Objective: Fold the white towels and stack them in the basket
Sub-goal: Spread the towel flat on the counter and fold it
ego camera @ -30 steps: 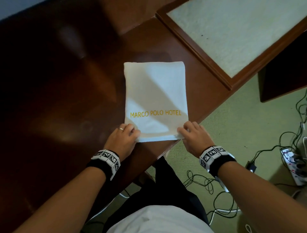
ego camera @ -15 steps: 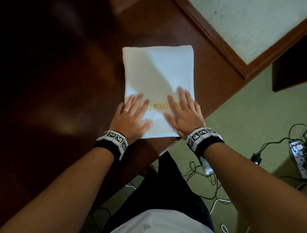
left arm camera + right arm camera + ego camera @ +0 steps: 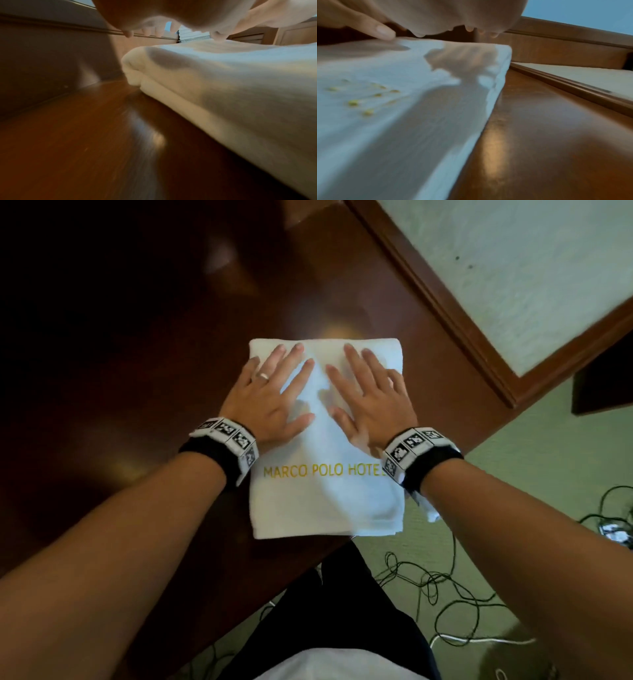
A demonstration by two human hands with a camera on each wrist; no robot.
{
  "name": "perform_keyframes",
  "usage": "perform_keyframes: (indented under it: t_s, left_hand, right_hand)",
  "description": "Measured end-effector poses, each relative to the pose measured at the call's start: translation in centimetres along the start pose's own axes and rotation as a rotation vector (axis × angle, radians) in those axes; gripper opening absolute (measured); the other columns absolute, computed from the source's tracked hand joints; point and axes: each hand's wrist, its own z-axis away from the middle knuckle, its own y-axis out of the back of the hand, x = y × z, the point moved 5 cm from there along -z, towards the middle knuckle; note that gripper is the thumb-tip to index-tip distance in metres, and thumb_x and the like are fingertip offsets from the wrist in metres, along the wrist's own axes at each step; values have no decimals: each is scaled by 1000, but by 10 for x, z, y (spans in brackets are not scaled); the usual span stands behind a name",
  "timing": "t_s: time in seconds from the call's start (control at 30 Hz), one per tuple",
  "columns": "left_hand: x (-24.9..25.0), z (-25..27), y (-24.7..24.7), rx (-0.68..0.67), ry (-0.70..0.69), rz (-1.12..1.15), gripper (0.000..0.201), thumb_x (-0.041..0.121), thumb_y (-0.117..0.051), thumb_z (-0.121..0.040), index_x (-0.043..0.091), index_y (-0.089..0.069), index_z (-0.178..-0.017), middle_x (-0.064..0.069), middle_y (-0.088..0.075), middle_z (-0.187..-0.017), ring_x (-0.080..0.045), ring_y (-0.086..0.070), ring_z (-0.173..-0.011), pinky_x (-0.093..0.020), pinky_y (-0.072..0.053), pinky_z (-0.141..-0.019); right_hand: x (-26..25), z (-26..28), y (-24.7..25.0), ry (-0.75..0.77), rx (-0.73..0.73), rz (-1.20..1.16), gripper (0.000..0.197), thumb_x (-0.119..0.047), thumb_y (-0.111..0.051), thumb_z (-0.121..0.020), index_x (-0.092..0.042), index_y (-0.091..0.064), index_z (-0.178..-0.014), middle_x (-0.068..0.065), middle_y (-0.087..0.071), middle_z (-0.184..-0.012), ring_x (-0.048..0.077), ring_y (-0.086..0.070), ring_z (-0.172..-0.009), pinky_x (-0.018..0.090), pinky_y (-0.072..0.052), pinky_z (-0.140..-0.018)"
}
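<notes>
Two flat hands on folded towel

Two hands press palm-down on the far half of one folded white towel [image 3: 325, 501], which lies on a dark wooden table [image 3: 120, 371] near its near edge. Left hand [image 3: 270, 395]: fingers straight and spread, ring on one finger, holding nothing, at the towel's far left corner. Right hand [image 3: 370, 398]: same flat spread, just beside the left, thumbs apart. Gold lettering [image 3: 322, 470] reads across the towel nearer than the wrists. Cables [image 3: 428, 583] on green floor at right.
</notes>
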Motion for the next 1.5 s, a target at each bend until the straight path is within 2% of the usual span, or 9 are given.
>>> perform_keyframes:
  t_s: [0.1, 0.23, 0.33, 0.43, 0.57, 0.7, 0.83, 1.07, 1.5]
  left_hand:
    - [-10, -6, -19, -92, 103, 19, 85, 72, -22, -92, 22, -11, -160, 0, 0, -169, -24, -5, -155, -58, -13, -119]
    - [-26, 21, -31, -167, 246, 84, 87, 76, -14, -93, 24, 7, -160, 6, 14, -168, -18, 7, -155, -54, -2, -121]
    - [-21, 52, -25, -164, 432, 148, 88, 74, -23, -94, 14, -19, -157, -8, -22, -164, -30, -21, -149, -52, -22, -114]
    - [-3, 84, -19, -161, 563, 218, 72, 73, -38, -91, 11, -57, -121, -14, -60, -126, -36, -51, -118, -46, -40, -94]
    - [21, 110, -25, -234, 744, 514, 63, 75, -54, -82, 17, -56, -105, -11, -65, -113, -35, -62, -108, -40, -48, -83]
    - [27, 117, -39, -197, 870, 773, 69, 71, -70, -72, 11, -66, -108, -12, -70, -113, -33, -66, -106, -35, -53, -84]
    - [39, 119, -41, -191, 835, 977, 36, 41, -80, -81, 11, -75, -101, -4, -74, -101, -20, -70, -99, -27, -49, -78]
    - [57, 112, 21, 61, 758, 972, 47, 31, -80, -80, 5, -58, -112, -12, -63, -118, -32, -57, -116, -35, -48, -91]
    - [134, 8, 208, 289, 355, 981, 51, 51, -75, -71, 15, -61, -104, -4, -68, -107, -28, -63, -103, -28, -43, -76]
  right_hand:
    - [17, 5, -24, -69, -104, -22, 66, -59, -23, -101, -28, -13, -158, 4, 1, -167, 24, -1, -153, 55, -17, -117]
    - [44, 37, -28, -253, -129, -69, 70, -64, -19, -100, -27, -7, -158, -2, 3, -167, 21, 0, -153, 52, -14, -118]
    - [53, 64, -22, -433, -170, -179, 73, -63, -27, -99, -21, -14, -157, 6, -18, -163, 28, -21, -147, 50, -23, -113]
    - [45, 94, -20, -538, -156, -309, 67, -57, -40, -98, -14, -34, -149, 11, -45, -141, 33, -45, -127, 47, -33, -103]
    - [22, 122, -34, -696, -158, -564, 59, -69, -46, -85, -22, -57, -119, 7, -60, -113, 33, -59, -107, 45, -48, -93]
    - [8, 128, -35, -850, -169, -725, 67, -70, -62, -77, -16, -57, -117, 8, -64, -115, 30, -59, -109, 42, -49, -93]
    - [3, 130, -38, -948, -235, -823, 70, -65, -72, -71, -12, -63, -116, 8, -68, -115, 29, -64, -103, 37, -53, -90]
    - [-5, 133, 19, -1005, -48, -844, 51, -42, -69, -86, -7, -53, -119, 14, -59, -124, 36, -59, -110, 41, -49, -93]
    - [104, 155, 197, -954, 363, -770, 51, -47, -68, -83, -10, -60, -117, 12, -67, -113, 32, -63, -105, 37, -51, -88]
